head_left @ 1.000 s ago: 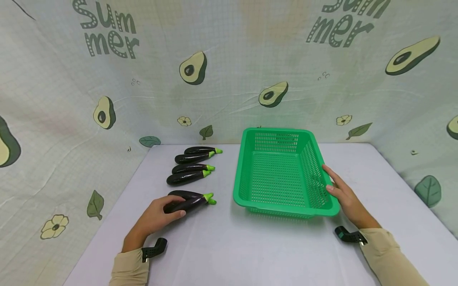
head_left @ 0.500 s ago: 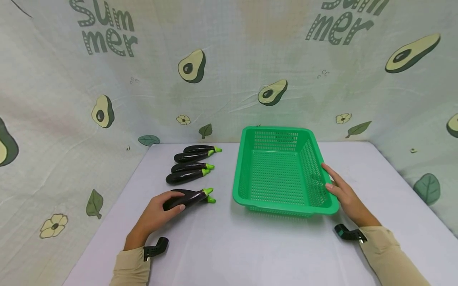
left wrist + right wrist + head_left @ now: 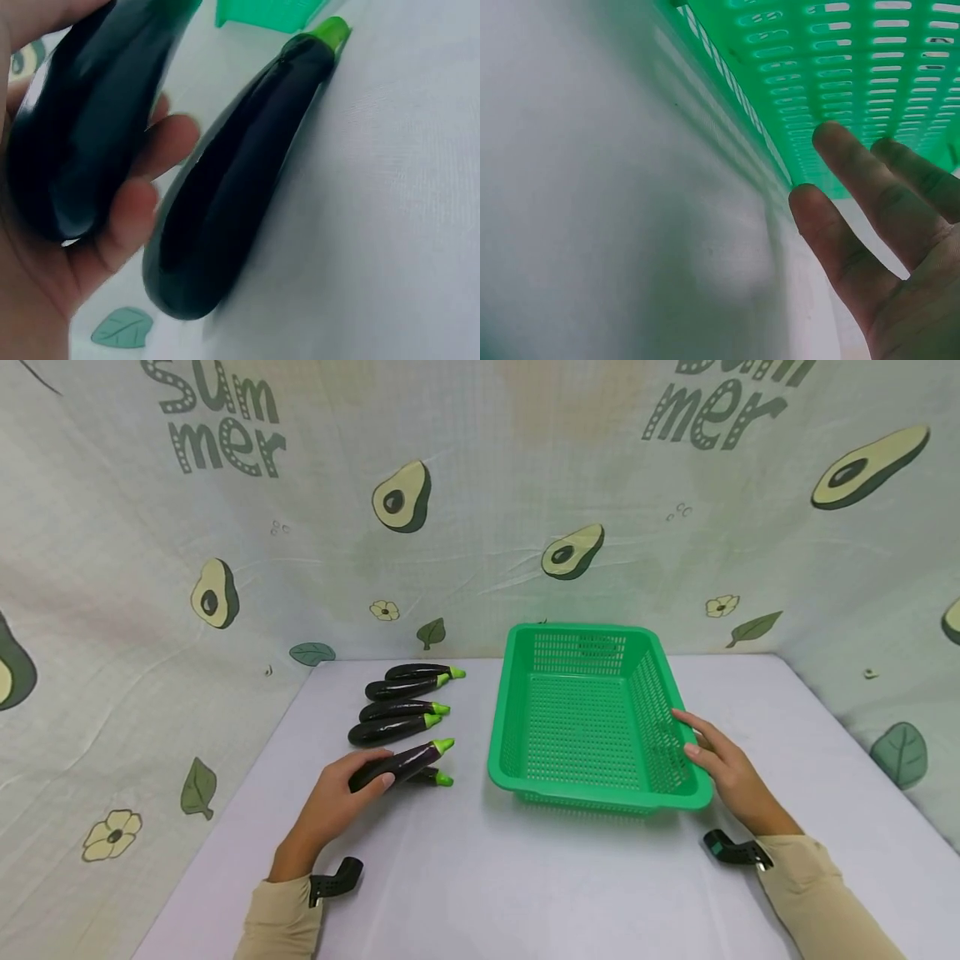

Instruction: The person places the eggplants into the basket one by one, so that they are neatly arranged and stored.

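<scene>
Basket (image 3: pixel 592 795), floor (image 3: pixel 581 727) visible, touches right hand (image 3: pixel 729 772); left hand (image 3: pixel 335 797) grips 1 eggplant (image 3: pixel 409 763).

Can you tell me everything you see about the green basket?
The green basket looks like plastic. It's a rectangle with rounded corners, a smooth rim and lots of little holes in its walls and floor. It sits open side up on the white table, right of the eggplants. The person's right hand touches its right side.
</scene>
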`<state>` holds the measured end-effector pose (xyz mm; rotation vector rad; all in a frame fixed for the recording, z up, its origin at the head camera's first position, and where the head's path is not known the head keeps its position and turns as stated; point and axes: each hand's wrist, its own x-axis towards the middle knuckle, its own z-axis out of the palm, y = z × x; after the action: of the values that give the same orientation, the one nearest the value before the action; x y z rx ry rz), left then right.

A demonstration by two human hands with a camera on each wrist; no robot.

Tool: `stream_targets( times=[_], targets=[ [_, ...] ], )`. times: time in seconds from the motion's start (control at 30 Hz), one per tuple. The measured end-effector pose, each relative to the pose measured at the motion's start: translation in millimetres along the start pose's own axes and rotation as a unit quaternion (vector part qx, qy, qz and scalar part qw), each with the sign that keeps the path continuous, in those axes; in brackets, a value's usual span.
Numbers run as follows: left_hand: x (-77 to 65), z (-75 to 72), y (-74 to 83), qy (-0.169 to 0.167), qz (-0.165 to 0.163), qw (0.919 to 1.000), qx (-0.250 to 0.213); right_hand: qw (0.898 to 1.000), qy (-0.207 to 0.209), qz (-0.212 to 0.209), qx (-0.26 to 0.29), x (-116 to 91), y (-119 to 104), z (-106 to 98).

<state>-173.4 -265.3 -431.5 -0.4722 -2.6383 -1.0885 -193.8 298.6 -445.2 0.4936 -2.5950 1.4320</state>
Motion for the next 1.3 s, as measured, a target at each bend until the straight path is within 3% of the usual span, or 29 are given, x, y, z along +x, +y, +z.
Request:
stream_targets(
  times=[0.3, 0.7, 1.03, 1.3],
  targets=[
    [17.7, 3.7, 1.1, 0.024, 0.023, 0.9992, 0.02, 0.999, -0.006, 0.003, 0.033, -2.0, 0.2, -0.4],
    [29.2, 28.3, 4.3, 0.009, -0.008, 0.9998, 0.015, 1.0, -0.014, 0.002, 0.028, -2.4, 2.3, 2.6],
    [50.8, 32.5, 18.7, -0.008, 0.024, 0.9996, 0.01, 0.998, -0.009, -0.001, 0.06, -0.6, 1.3, 0.5],
    [68.2, 33.2, 25.9, 0.007, 0.044, 0.9989, 0.012, 0.998, -0.006, -0.001, 0.058, 0.7, 5.7, 3.4]
  ],
)
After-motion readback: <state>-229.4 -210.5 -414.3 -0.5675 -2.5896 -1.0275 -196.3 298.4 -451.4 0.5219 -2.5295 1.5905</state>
